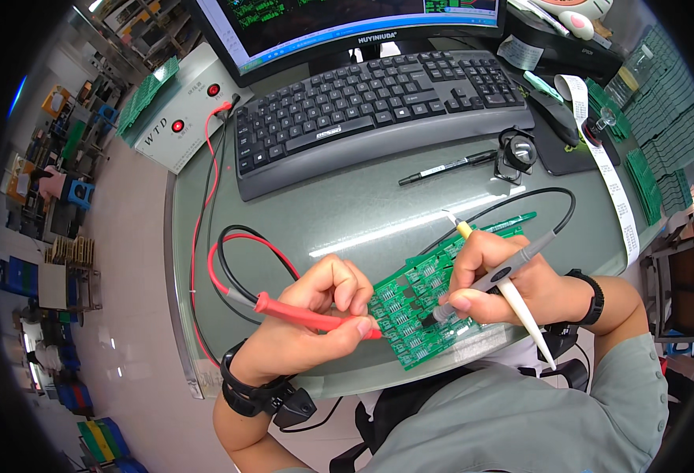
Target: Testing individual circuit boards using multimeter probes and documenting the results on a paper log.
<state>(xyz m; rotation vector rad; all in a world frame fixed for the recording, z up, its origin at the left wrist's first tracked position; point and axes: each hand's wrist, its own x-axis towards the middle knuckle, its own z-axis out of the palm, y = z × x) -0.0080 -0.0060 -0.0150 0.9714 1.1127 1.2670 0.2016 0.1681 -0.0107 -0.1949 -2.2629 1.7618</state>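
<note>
A green circuit board panel (pixel 401 306) lies near the table's front edge, with rows of small repeated circuits. My left hand (pixel 307 323) is closed around a red test probe (pixel 296 313), whose front end is at the panel's left edge. In my right hand (pixel 505 280) is a grey test probe (pixel 513 264), pointing down-left with its dark tip over the middle of the panel; I cannot tell whether it touches. The same hand also grips a slim white tapered tool (pixel 527 323) with a yellow collar. Part of the panel is hidden under my right hand.
Red and black leads run from a grey box (pixel 193 106) at the left. Behind are a keyboard (pixel 378 110) and monitor (pixel 363 35). A black pen (pixel 447 167), a magnifier loupe (pixel 516 154), a mouse (pixel 552 118), a paper strip (pixel 606 169) and stacked green boards (pixel 666 102) lie rightward.
</note>
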